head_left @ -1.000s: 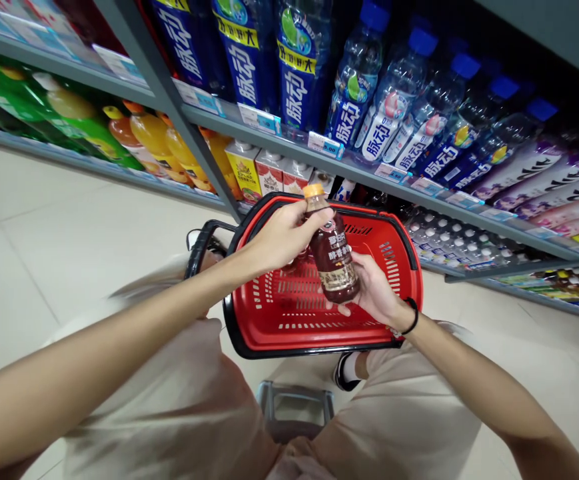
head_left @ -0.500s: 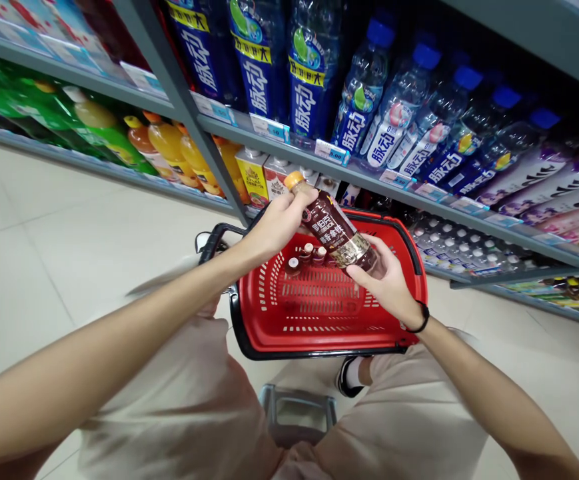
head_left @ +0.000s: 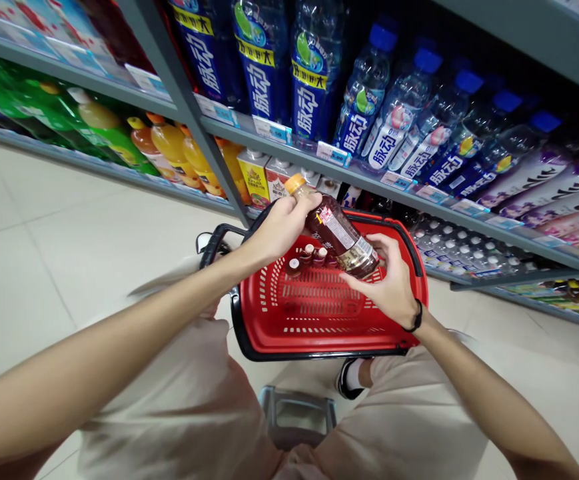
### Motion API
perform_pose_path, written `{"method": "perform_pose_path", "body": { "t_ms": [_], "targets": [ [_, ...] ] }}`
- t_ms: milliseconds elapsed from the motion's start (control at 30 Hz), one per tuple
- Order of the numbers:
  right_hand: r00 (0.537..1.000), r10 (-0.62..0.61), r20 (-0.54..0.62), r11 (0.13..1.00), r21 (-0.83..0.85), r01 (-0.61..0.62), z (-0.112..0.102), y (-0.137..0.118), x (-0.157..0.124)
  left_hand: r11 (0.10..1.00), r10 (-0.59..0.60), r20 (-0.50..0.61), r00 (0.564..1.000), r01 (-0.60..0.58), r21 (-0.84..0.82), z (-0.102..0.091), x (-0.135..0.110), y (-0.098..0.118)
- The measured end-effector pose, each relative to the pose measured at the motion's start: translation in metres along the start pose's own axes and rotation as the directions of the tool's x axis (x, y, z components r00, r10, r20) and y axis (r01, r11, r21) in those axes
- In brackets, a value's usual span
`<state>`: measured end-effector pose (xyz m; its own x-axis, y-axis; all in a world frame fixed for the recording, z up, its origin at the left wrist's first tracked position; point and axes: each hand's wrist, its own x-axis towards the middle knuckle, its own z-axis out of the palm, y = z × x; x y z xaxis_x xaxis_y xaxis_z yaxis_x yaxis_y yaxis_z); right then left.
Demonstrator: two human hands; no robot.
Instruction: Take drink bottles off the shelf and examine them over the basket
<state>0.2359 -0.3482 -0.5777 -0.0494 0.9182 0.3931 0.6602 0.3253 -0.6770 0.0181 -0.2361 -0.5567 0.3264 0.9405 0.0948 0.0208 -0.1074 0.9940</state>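
Above the red basket (head_left: 264, 341), left grip (head_left: 280, 230) and right grip (head_left: 392, 283) clamp one bottle (head_left: 340, 233) (orange-capped)

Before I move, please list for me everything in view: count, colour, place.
Shelving: one run, grey, ahead
Blue-labelled bottles: at least eight, blue and white, middle shelf
Tall bottles: several, white-purple, right of those
Drink bottles: many, green and orange, lower left
Cartons: several, yellow or red, lower centre
White-capped bottles: many, clear, lower right
Price tags: many, white-blue, shelf edges
Basket: one, red with black rim, centre
Small bottles: at least three, dark with pale caps, inside basket
Held bottle: one, brown, orange-capped, tilted above basket
Frame: one, grey, bottom centre
Trousers: one pair, beige, bottom
Wristband: one, black, right wrist
Left hand: one, bare, on held bottle's neck
Right hand: one, bare, by its base
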Motion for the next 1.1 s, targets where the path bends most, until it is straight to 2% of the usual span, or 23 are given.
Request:
{"method": "perform_pose_path", "body": {
  "t_ms": [167, 300, 367, 533, 833, 1100],
  "targets": [
    [0.994, -0.099, -0.039, 0.983, -0.162, 0.092, -0.001, 0.001, -0.001, 0.992, -0.070, -0.002, 0.998, 0.069, -0.108, 0.001, -0.004, -0.001],
    [0.976, -0.218, -0.029, 0.942, -0.270, 0.202, -0.001, 0.000, -0.002, 0.990, -0.086, -0.009, 0.996, 0.084, -0.115, 0.004, -0.009, 0.002],
    [0.972, -0.235, -0.016, 0.931, -0.292, 0.220, -0.001, 0.000, -0.002, 0.991, -0.083, -0.015, 0.996, 0.081, -0.103, 0.006, -0.010, 0.003],
    [0.985, -0.174, -0.004, 0.944, -0.284, 0.165, -0.002, 0.000, -0.001, 0.994, -0.069, 0.000, 0.998, 0.069, -0.081, 0.006, -0.010, 0.004],
    [0.998, -0.063, 0.003, 0.984, -0.168, 0.062, 0.001, -0.002, -0.004, 0.999, -0.027, -0.015, 1.000, 0.026, -0.045, 0.004, -0.011, 0.000],
    [1.000, -0.025, 0.018, 0.999, -0.037, 0.025, 0.002, -0.005, -0.003, 0.999, -0.012, -0.019, 1.000, 0.011, -0.044, 0.002, -0.011, 0.000]
  ]
}}
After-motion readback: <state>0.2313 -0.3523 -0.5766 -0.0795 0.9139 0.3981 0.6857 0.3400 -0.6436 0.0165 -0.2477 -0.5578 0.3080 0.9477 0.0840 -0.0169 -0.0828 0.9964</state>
